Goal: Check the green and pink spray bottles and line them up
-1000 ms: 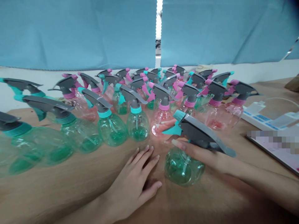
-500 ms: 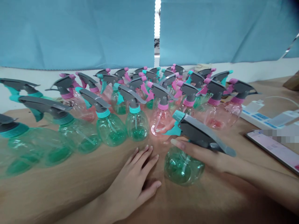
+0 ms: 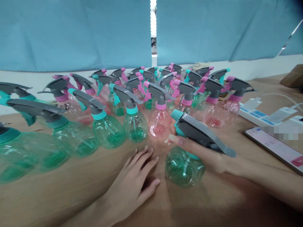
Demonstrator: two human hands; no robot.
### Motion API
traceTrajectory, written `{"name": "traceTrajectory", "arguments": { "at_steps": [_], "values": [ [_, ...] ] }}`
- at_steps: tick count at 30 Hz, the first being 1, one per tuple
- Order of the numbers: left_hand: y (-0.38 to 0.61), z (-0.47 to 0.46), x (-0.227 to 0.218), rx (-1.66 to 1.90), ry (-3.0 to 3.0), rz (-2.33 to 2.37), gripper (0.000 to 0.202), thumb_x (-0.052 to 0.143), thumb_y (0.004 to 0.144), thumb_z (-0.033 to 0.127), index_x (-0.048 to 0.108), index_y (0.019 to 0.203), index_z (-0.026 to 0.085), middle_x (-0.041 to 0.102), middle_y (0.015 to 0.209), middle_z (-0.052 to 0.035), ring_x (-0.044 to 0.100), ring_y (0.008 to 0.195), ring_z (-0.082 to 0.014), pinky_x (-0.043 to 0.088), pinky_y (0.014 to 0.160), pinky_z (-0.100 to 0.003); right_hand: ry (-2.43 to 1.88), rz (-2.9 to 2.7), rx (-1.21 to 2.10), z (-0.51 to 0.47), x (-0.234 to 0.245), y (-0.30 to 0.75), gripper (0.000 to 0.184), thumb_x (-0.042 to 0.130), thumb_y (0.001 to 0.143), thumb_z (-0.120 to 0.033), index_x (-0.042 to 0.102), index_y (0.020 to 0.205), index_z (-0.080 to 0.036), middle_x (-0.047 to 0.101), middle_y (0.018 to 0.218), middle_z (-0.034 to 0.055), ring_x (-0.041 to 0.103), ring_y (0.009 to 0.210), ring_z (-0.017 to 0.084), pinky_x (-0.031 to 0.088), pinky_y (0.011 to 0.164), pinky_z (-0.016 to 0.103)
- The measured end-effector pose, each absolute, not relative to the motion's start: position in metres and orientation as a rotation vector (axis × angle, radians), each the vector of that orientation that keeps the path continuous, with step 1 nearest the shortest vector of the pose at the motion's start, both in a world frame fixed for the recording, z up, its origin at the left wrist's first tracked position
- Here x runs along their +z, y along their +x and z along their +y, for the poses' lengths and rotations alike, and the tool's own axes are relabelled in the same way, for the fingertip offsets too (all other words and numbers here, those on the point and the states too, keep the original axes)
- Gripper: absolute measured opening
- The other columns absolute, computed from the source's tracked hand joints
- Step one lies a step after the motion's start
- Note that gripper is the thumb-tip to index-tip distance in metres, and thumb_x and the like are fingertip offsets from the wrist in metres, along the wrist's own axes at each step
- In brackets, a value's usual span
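My right hand is wrapped round the neck of a green spray bottle with a grey and turquoise trigger head. Its thumb crosses the near side, while the other fingers are partly hidden behind the head, around the trigger. The bottle stands slightly tilted at the table surface, nozzle pointing up and left. Flat on the table to its left lies my left hand, fingers spread and holding nothing. Just beyond the hands are a clear green spray bottle and a pink spray bottle.
Several more green and pink spray bottles crowd the table at the back and left. On the right lie a phone and a white power strip with plugs and a cable. A blue curtain hangs behind.
My right fingers have drawn in around the trigger, which now sits closer to the bottle's neck. The whole view has shifted slightly; my left hand stays flat on the table.
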State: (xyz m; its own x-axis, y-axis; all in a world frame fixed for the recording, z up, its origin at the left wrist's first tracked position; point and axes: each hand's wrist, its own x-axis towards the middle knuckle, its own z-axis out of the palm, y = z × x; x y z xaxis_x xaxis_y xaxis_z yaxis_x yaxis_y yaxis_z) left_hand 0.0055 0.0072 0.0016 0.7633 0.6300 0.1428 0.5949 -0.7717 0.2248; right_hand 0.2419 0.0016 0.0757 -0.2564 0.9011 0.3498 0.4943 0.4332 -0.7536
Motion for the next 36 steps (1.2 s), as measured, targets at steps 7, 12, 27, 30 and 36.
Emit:
{"name": "traceTrajectory", "arguments": {
  "at_steps": [7,12,27,30,36],
  "values": [
    [0.010,0.002,0.006,0.524,2.520,0.996,0.051,0.057,0.089,0.028,0.036,0.137,0.028,0.046,0.139,-0.0050,0.045,0.126,-0.0261,0.037,0.105,-0.044,-1.069,-1.830,0.854,0.004,0.068,0.238,0.014,0.057,0.090,-0.037,0.066,0.092,-0.026,0.069,0.102,-0.0036,0.066,0.090,0.014,0.052,0.077,0.026],
    [0.020,-0.012,0.009,0.622,2.302,0.997,0.062,0.062,0.086,0.031,0.029,0.139,0.030,0.042,0.141,-0.0055,0.042,0.128,-0.0260,0.036,0.106,-0.044,-1.037,-1.767,0.913,0.006,0.066,0.230,0.024,0.057,0.089,-0.040,0.064,0.110,-0.030,0.070,0.111,-0.0032,0.065,0.103,0.018,0.052,0.089,0.033],
    [-0.020,-0.024,0.025,0.574,2.114,0.977,0.094,0.083,0.066,0.046,0.030,0.143,0.033,0.041,0.146,-0.0027,0.038,0.132,-0.0318,0.036,0.105,-0.048,-0.638,-1.811,1.205,-0.007,0.081,0.169,0.025,0.062,0.084,-0.034,0.065,0.106,-0.024,0.070,0.110,0.0029,0.065,0.102,0.022,0.053,0.086,0.037],
    [-0.045,-0.037,0.032,0.581,2.128,1.063,0.098,0.081,0.066,0.050,0.026,0.145,0.034,0.043,0.144,-0.0021,0.039,0.131,-0.0341,0.037,0.104,-0.048,-0.625,-1.806,1.233,-0.011,0.078,0.140,0.031,0.064,0.082,-0.035,0.064,0.109,-0.020,0.069,0.111,0.0069,0.065,0.102,0.024,0.051,0.090,0.042],
    [-0.113,-0.073,0.043,0.747,2.122,1.368,0.094,0.074,0.071,0.055,0.024,0.147,0.031,0.048,0.140,-0.0040,0.047,0.124,-0.0371,0.046,0.096,-0.049,-0.491,-1.897,1.140,-0.015,0.079,0.049,0.029,0.059,0.084,-0.038,0.065,0.107,-0.022,0.072,0.090,0.0022,0.066,0.082,0.019,0.051,0.083,0.039]
  ]
}}
